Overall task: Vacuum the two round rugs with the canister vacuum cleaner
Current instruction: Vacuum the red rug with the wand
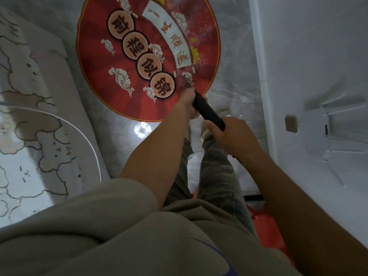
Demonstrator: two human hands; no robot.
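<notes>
rug: round red rug (139,56) flat on the grey marble-look floor (229,92), ahead of the person; far edge cut by the frame top
wand: black wand (208,111) angled down to the rug's near-right edge; nozzle tip hidden behind the left hand, blurred there
left hand: left hand (188,102) lower on the wand, fingers wrapped tight round the tube, right at the rug edge
right hand: right hand (231,134) higher up, fingers curled closed over the wand's upper end
progress: judged mid-pass on this rug; pale dusty specks show on its right side near the scroll, so cleaning looks unfinished
second rug: red patch (266,222) low behind the legs, could be the other rug or the canister, cannot tell
canister: vacuum body not clearly seen
writing: four peach discs read 前程似锦; white scroll banner (167,34) reads partly 一…顺遂, one character unclear
brands: none readable
surroundings: pale patterned mat (29,116) at left with brown cloud outlines; white wall (308,56) at right; shoe (223,113) just beside the wand
</notes>
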